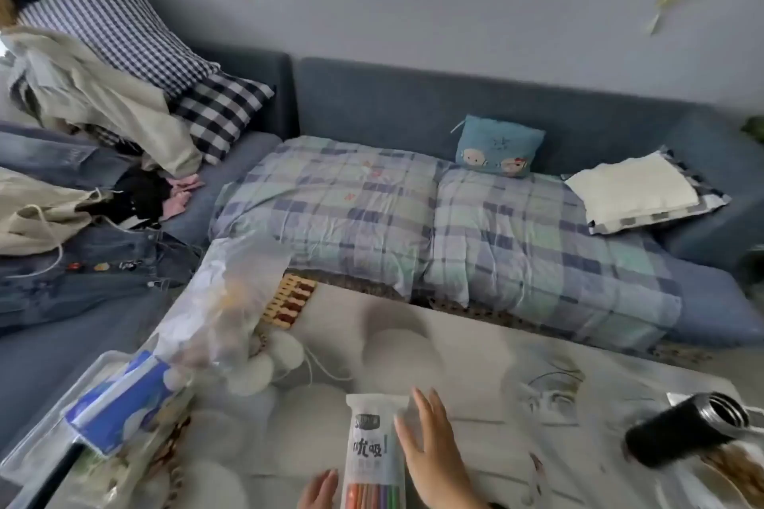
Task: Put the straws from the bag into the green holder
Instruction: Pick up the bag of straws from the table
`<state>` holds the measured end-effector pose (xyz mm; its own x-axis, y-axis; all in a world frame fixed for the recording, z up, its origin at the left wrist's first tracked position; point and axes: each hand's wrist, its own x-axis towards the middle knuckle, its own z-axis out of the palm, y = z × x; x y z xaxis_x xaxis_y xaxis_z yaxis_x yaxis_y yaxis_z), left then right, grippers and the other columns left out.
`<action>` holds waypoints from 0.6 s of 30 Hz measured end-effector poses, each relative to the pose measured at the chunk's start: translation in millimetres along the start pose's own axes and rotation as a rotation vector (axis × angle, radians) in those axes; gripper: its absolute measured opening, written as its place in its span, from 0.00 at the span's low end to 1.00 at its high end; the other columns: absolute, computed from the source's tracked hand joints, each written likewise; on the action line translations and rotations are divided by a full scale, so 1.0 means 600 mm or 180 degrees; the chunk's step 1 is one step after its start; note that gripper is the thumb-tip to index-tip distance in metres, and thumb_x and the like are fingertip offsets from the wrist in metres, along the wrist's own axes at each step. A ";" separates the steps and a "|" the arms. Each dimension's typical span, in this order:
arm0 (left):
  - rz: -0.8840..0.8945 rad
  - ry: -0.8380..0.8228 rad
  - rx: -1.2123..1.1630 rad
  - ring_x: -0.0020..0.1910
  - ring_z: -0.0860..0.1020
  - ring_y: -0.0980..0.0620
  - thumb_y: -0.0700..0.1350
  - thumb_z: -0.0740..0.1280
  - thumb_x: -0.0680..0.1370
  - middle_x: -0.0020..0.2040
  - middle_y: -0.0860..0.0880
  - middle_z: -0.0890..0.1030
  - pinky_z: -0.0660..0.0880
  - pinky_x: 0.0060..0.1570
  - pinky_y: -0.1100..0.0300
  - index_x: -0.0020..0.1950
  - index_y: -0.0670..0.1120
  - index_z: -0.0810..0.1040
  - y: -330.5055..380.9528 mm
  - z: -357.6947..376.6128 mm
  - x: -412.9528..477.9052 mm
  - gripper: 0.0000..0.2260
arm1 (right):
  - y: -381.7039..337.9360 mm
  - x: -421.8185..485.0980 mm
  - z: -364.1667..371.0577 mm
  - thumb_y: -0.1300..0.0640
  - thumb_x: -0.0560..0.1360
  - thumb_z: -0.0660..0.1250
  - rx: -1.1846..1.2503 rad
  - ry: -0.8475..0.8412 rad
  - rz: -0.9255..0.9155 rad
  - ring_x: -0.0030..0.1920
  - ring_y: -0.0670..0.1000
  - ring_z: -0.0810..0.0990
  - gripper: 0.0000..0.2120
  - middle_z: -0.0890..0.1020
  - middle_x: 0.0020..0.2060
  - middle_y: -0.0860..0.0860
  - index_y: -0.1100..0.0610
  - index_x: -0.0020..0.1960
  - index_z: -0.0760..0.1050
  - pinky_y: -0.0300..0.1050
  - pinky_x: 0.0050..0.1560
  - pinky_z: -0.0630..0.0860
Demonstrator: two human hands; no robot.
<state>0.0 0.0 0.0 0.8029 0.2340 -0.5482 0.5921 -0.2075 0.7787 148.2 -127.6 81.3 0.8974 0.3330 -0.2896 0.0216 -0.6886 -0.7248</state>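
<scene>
- Progress: early stage, judged from the layout. The bag of straws (374, 455) looks sealed and full; no straw is seen outside it.
- The green holder is not seen anywhere in view, so nothing has been loaded yet. Remaining work: bag to be opened, straws pulled out, holder located and filled.
- Right hand (430, 450): laid flat against the right side of the bag, fingers extended and spread, palm on the pack. No closed grasp is seen; it is an open, steadying contact.
- Left hand (318, 492): only partly in frame at the bottom edge, just beside the bag's lower left side. Fingers appear open; whether the bag is touched cannot be told.
- Bag position: held between the two hands, upright-ish along the view, top end pointing away from the palms, bottom end cut off by the frame edge.
- Bag look: narrow, long, whitish translucent plastic with a printed label at mid-height. Coloured straws (orange, green, purple) are visible through the lower clear part, packed tightly in parallel.
- Handling judgement: thin film, likely slippery and crinkly; a top tear or seal will probably be needed.
- Beyond the fingertips: white patterned table cover (496, 376). Well off to the right of the grip: a black flask (686, 430) lying on its side.
</scene>
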 end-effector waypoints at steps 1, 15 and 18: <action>0.0084 -0.0005 -0.0145 0.74 0.64 0.40 0.40 0.53 0.84 0.76 0.35 0.63 0.60 0.71 0.56 0.71 0.31 0.65 0.002 0.003 0.027 0.18 | 0.021 0.007 0.034 0.46 0.79 0.57 -0.0081 -0.0026 -0.0017 0.76 0.47 0.50 0.29 0.48 0.77 0.51 0.51 0.76 0.51 0.36 0.71 0.52; -0.0369 0.0624 -0.1805 0.35 0.82 0.53 0.52 0.51 0.83 0.34 0.49 0.86 0.73 0.29 0.63 0.47 0.42 0.80 -0.080 0.038 0.264 0.22 | 0.224 0.103 0.278 0.45 0.80 0.47 -0.0400 0.0294 -0.0623 0.74 0.41 0.39 0.25 0.39 0.74 0.40 0.43 0.75 0.46 0.32 0.69 0.36; -0.0145 0.0635 -0.1498 0.27 0.82 0.58 0.53 0.50 0.83 0.32 0.48 0.86 0.73 0.27 0.68 0.40 0.46 0.82 -0.085 0.038 0.267 0.25 | 0.238 0.100 0.289 0.45 0.80 0.46 -0.0123 0.0359 -0.0915 0.71 0.36 0.39 0.24 0.38 0.70 0.35 0.41 0.74 0.48 0.32 0.69 0.38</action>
<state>99.8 26.4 -134.5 0.7211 0.4192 -0.5516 0.4944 0.2464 0.8336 128.9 -94.3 -147.9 0.8953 0.4455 -0.0032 0.2965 -0.6011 -0.7421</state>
